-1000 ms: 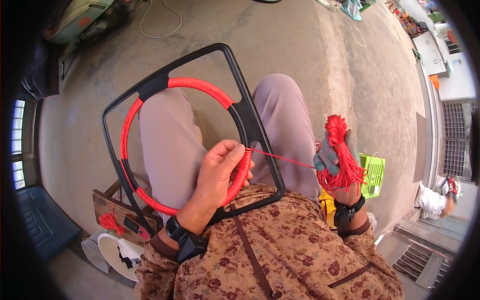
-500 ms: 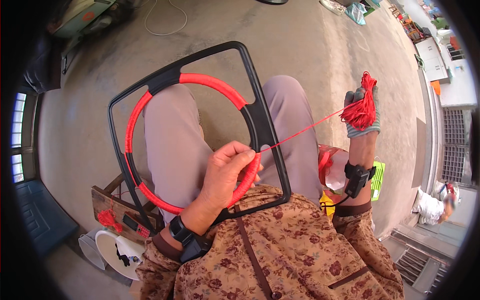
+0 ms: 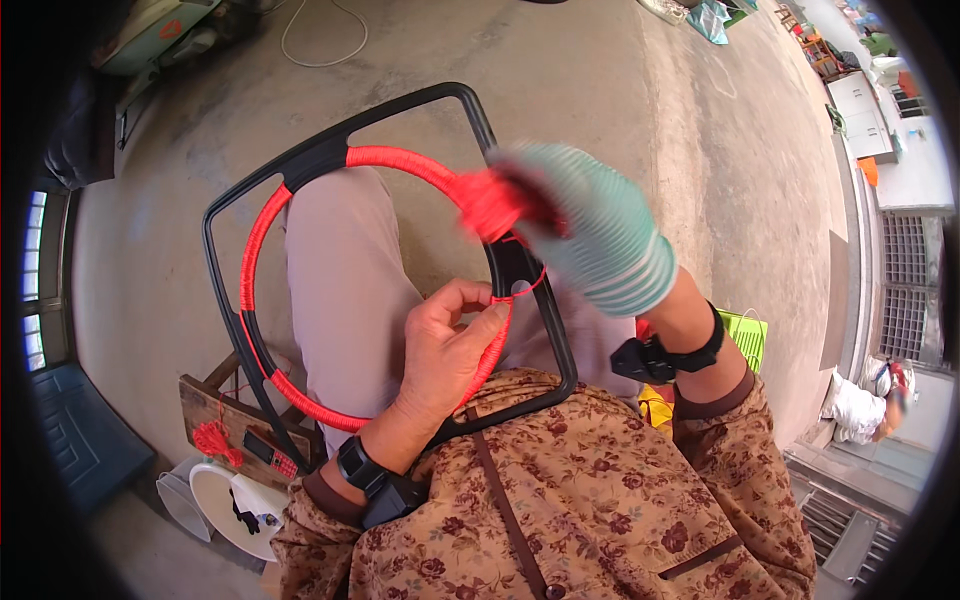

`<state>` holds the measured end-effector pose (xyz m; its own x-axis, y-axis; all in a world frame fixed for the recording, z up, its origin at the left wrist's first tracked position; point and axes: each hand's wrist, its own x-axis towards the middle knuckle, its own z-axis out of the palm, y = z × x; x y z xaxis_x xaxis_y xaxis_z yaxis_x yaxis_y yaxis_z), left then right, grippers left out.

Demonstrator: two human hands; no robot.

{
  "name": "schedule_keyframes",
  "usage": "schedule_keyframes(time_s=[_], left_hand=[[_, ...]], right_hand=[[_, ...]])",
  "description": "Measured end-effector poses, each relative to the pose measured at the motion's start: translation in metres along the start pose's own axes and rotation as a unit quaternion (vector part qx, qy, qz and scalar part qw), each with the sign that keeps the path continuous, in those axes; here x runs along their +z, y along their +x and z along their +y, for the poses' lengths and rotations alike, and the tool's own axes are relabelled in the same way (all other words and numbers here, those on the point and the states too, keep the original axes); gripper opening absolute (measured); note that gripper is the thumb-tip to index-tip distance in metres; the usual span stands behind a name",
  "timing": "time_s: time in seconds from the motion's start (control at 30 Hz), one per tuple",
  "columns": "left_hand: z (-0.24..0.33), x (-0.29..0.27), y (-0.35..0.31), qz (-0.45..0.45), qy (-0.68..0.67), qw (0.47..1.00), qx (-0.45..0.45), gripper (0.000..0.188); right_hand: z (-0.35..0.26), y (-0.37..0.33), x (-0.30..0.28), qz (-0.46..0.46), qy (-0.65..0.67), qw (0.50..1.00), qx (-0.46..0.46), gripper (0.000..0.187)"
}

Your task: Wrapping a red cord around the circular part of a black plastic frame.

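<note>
A black frame (image 3: 330,137) with rounded corners and an inner ring rests across my thighs. Stretches of the ring are wound in red cord (image 3: 262,245); other stretches are bare black. My bare left hand (image 3: 440,345) pinches the wound part at the ring's near right, thumb and fingers closed round it. Over the frame's right side is my gloved right hand (image 3: 590,220), smeared by motion, gripping a bundle of red cord (image 3: 492,203). A slack loop of cord hangs near the frame's right bar and runs toward my left fingertips.
At lower left, a wooden stool (image 3: 215,412) bears a small tangle of red cord (image 3: 215,440) and a red-and-black phone or calculator (image 3: 270,452). A white tub (image 3: 215,500) stands below it. By my right forearm is a green basket (image 3: 745,340). A pale hose loop (image 3: 325,50) lies on the floor.
My right hand has swung left with the cord bundle, from far out on the right to above the ring. The taut cord has gone slack. My left hand keeps its pinch.
</note>
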<state>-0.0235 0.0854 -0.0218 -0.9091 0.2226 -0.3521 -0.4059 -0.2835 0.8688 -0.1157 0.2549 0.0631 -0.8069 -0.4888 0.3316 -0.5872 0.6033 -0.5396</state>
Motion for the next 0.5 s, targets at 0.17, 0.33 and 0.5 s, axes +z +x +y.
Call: schedule_keyframes(time_s=[0.17,0.33,0.5], left_hand=[[-0.004,0.002,0.001,0.029,0.013,0.998,0.058,0.013],[0.0,0.006,0.001,0.087,0.176,0.965,0.173,0.018],[0.017,0.009,-0.006,0.055,0.18,0.973,0.135,0.016]], right_hand=[[-0.007,0.017,0.006,-0.087,-0.264,0.948,-0.152,0.022],[-0.016,0.021,0.036,-0.115,-0.197,0.936,-0.267,0.011],[-0.016,0.02,0.032,-0.141,-0.181,0.94,-0.254,0.025]])
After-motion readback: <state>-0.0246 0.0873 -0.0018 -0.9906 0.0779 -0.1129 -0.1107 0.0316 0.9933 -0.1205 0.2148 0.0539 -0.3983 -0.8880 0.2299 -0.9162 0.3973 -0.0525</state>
